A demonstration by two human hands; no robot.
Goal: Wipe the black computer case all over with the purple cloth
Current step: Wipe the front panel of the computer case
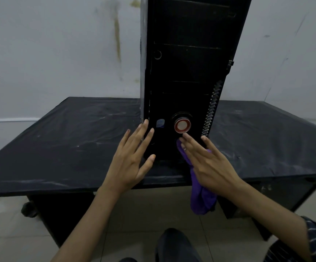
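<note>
The black computer case (187,69) stands upright near the front edge of the table, its front panel facing me, with a red-ringed round button (182,125) low on it. My left hand (132,157) lies flat with straight fingers against the lower left of the panel. My right hand (208,165) presses the purple cloth (202,199) against the lower right of the panel with straight fingers, just below the button. Most of the cloth hangs down past the table's front edge under my palm.
The case stands on a black table (58,148) with pale scuffs, set against a grey stained wall (58,44). Below the table's front edge lie pale floor tiles (144,214) and my knee (176,244).
</note>
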